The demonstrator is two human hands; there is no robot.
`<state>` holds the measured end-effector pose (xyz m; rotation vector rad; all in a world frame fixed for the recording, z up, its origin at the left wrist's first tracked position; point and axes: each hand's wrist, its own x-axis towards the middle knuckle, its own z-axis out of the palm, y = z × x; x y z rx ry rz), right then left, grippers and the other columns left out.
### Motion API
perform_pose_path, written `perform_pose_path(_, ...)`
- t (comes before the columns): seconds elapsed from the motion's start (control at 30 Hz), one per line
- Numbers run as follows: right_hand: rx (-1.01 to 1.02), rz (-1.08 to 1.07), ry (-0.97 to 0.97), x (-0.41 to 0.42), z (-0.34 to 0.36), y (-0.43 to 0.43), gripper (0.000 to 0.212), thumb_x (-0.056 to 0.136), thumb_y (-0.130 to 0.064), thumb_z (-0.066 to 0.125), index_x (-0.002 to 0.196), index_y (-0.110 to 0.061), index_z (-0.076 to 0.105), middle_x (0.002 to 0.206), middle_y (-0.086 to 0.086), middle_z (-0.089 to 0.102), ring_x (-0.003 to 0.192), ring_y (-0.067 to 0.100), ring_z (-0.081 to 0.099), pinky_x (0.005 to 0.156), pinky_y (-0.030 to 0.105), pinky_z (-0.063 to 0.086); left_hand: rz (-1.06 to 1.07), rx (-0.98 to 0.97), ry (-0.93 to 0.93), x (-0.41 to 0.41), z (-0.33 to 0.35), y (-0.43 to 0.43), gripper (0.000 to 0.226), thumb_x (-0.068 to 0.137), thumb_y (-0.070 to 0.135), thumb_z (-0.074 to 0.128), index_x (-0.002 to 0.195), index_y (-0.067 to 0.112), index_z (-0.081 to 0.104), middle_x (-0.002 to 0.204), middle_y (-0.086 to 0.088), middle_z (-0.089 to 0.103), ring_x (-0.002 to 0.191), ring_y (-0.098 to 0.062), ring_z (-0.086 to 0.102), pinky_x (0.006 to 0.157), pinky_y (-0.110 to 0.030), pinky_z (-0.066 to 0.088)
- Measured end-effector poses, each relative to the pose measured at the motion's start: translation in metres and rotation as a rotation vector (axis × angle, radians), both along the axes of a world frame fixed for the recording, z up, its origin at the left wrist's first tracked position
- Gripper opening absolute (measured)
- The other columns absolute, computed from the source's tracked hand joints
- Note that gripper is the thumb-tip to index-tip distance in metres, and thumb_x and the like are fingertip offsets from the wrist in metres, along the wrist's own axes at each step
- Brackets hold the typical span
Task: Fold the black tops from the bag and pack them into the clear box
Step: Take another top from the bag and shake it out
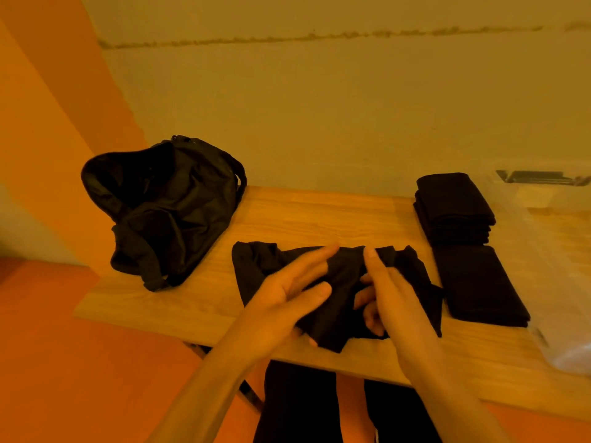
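two folded stacks of black tops (454, 206) wait beside the clear plastic box (550, 266). our left grip (287, 292) lies flat, released, on the crumpled black fabric top (332, 330) mid wooden surface (319, 212); our right grip (393, 295) pinches its fold. an uneven pull could skew the crease.

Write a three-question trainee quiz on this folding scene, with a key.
1. True or false: the bag lies to the right of the unfolded black top.
2. How many separate piles of folded tops lie on the table? A one, B two, C four.
3. Fill in: the left hand rests on the unfolded black top with its fingers ____ (straight or curled).
Key: 1 false; 2 B; 3 straight.
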<state>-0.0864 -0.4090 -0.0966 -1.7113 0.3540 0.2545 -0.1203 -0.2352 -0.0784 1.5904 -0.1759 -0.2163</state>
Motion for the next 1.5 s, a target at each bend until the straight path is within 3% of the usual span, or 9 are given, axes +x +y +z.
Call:
perform_pose_path(0.2,0.143,0.128,-0.021,-0.002,-0.001,-0.007,0.031,0.102,-0.03,0.057,0.087,-0.005,0.068,0.064,0.005,0.052,0.053,0.011,0.048,0.051,0.026,0.038,-0.113,-0.014,0.027,-0.019,-0.005,0.003,0.045,0.093,0.026,0.06,0.131,0.049,0.063,0.14,0.018,0.059,0.067,-0.032,0.055,0.051,-0.013,0.049)
perform_pose_path(0.4,0.034,0.573,-0.401,-0.02,0.013,-0.008,0.04,0.1,-0.036,0.047,0.138,-0.045,0.051,0.138,-0.022,0.056,0.13,-0.008,0.047,0.102,0.012,0.04,-0.17,0.015,-0.041,-0.02,-0.008,0.02,0.047,0.096,0.019,0.065,0.138,0.039,0.059,0.128,-0.001,0.068,0.087,-0.025,0.073,0.069,-0.054,0.052)
perform_pose_path(0.53,-0.025,0.738,-0.382,-0.018,0.02,-0.014,0.03,0.097,-0.03,0.056,0.127,-0.033,0.062,0.111,-0.004,0.072,0.107,0.006,0.067,0.094,0.018,0.05,-0.205,0.065,-0.096,-0.017,0.002,0.042,0.057,0.089,0.004,0.071,0.136,0.034,0.061,0.132,-0.004,0.066,0.087,-0.019,0.073,0.063,-0.027,0.056)
perform_pose_path(0.77,0.29,0.479,-0.431,-0.005,0.042,-0.041,0.034,0.063,-0.049,0.086,0.083,-0.023,0.079,0.091,0.002,0.074,0.09,0.015,0.071,0.078,0.023,0.057,0.124,0.67,-0.43,0.008,0.005,0.078,0.052,0.082,0.006,0.083,0.122,0.035,0.07,0.105,0.016,0.066,0.096,-0.005,0.067,0.089,-0.024,0.055)
perform_pose_path(0.87,0.404,0.372,-0.506,0.002,0.052,-0.056,0.026,0.06,-0.041,0.087,0.073,-0.021,0.077,0.082,0.001,0.069,0.081,0.011,0.068,0.074,0.019,0.056,0.321,0.76,-0.476,0.02,0.008,0.089,0.029,0.082,0.009,0.083,0.101,0.03,0.073,0.085,0.013,0.067,0.07,-0.013,0.066,0.07,-0.039,0.058)
perform_pose_path(1.13,0.887,0.225,-0.541,0.052,0.093,-0.066,0.015,0.082,-0.01,0.047,0.07,-0.019,0.047,0.077,-0.001,0.038,0.072,0.012,0.04,0.075,0.027,0.035,-0.145,0.412,-0.206,0.025,0.031,0.117,0.026,0.073,0.049,0.087,0.074,0.024,0.08,0.068,0.001,0.07,0.063,-0.018,0.068,0.065,-0.025,0.048)
perform_pose_path(1.3,0.665,0.177,-0.402,0.063,0.108,-0.061,0.024,0.097,-0.013,0.038,0.074,-0.017,0.043,0.071,-0.004,0.044,0.068,0.009,0.046,0.073,0.028,0.04,-0.054,0.253,-0.191,0.021,0.028,0.124,0.051,0.067,0.063,0.085,0.096,0.021,0.083,0.1,-0.013,0.078,0.096,-0.029,0.075,0.079,-0.026,0.059)
perform_pose_path(1.4,0.194,0.297,-0.276,0.064,0.11,-0.063,0.025,0.096,-0.025,0.052,0.074,-0.017,0.057,0.067,-0.001,0.055,0.066,0.013,0.054,0.067,0.028,0.04,0.259,0.2,-0.311,0.022,0.032,0.119,0.027,0.081,0.053,0.074,0.091,0.03,0.082,0.092,-0.006,0.077,0.091,-0.02,0.074,0.076,-0.021,0.054)
perform_pose_path(1.5,-0.257,0.695,-0.171,0.061,0.112,-0.071,0.037,0.092,-0.042,0.062,0.089,-0.007,0.076,0.086,0.01,0.072,0.083,0.018,0.069,0.082,0.028,0.047,0.362,0.155,-0.355,0.024,0.034,0.125,0.064,0.083,0.068,0.069,0.1,0.007,0.072,0.093,-0.035,0.058,0.09,-0.032,0.055,0.081,-0.045,0.041)
